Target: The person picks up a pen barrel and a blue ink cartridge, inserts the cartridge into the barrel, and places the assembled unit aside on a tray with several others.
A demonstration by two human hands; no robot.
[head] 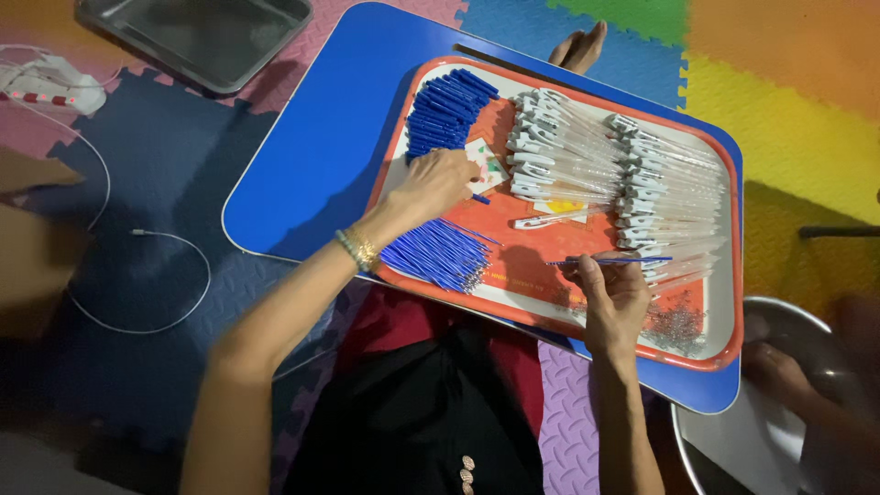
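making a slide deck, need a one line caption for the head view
Left hand reaches into blue pen caps on an orange tray while right hand holds a blue refill beside clear barrels.

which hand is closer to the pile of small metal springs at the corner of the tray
Right. The right hand sits just beside the springs, holding a blue refill. The left hand is across the tray by the blue caps.

A tray (724,275) lies on a small counter (312,165) at frame centre. On the tray, pen caps (449,110) sit upper left, refills (440,252) below them, and clear barrels (623,174) fill the right. Springs (674,323) lie lower right. A metal pan (197,37) sits on the floor at upper left, a bowl (779,403) lower right.
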